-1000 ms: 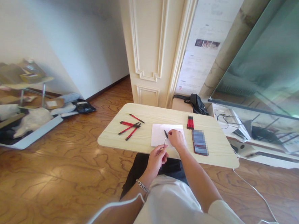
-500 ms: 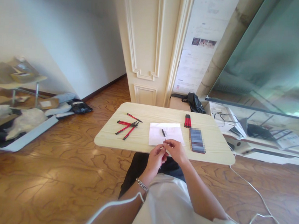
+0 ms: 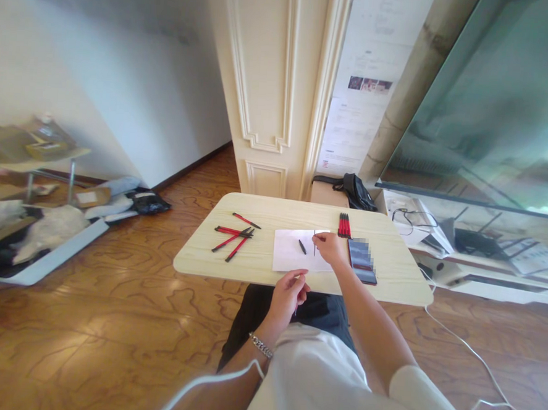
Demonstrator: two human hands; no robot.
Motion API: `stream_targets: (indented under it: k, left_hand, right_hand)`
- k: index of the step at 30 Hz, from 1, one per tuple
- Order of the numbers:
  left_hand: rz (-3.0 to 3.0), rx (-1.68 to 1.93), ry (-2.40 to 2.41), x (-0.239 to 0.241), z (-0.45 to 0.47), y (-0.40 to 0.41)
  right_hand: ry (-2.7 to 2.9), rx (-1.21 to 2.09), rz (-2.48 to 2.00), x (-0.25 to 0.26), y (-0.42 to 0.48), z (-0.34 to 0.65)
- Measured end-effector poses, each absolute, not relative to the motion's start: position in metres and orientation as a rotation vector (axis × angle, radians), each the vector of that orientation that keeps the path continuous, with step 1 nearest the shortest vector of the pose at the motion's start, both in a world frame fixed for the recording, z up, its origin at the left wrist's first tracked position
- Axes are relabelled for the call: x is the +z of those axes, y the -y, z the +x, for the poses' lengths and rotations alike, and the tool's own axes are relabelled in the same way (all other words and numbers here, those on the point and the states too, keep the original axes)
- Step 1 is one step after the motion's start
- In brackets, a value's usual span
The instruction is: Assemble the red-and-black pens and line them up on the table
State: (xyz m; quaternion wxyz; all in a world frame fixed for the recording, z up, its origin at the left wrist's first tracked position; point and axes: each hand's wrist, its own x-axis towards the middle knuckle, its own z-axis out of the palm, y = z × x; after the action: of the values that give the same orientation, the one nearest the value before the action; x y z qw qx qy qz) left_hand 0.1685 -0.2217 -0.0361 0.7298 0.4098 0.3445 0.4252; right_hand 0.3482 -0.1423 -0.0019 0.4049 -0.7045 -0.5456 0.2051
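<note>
My left hand point(image 3: 288, 294) hovers at the near edge of the small wooden table point(image 3: 252, 262), fingers pinched on a thin pen part I can barely make out. My right hand point(image 3: 331, 247) rests over the white paper point(image 3: 289, 255) and pinches a thin dark refill that points up and away from me. A small black pen tip point(image 3: 302, 247) lies on the paper just left of that hand. Several red and black pens point(image 3: 232, 233) are scattered on the table's left side. Three red pens point(image 3: 344, 225) lie side by side at the back right.
A phone point(image 3: 362, 261) lies right of the paper. A black bag point(image 3: 356, 191) sits behind the table. A shelf with a router and cables point(image 3: 467, 241) stands at right, and a white cable point(image 3: 473, 359) trails across the floor. Clutter point(image 3: 45, 216) lies at left.
My right hand has left my left hand and moved forward and right onto the paper with the thin refill. My left hand stayed at the table's near edge.
</note>
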Motion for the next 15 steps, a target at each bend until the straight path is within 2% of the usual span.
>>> stream_targets:
  k: [8,15]
  left_hand:
    - [0.834,0.947,-0.781,-0.041,0.166,0.217]
    - [0.636,0.959,-0.718,-0.023,0.165,0.216]
  right_hand:
    - [1.495,0.275,-2.051,-0.025,0.136,0.331]
    - [1.310,0.406,-1.815,-0.020,0.159,0.322]
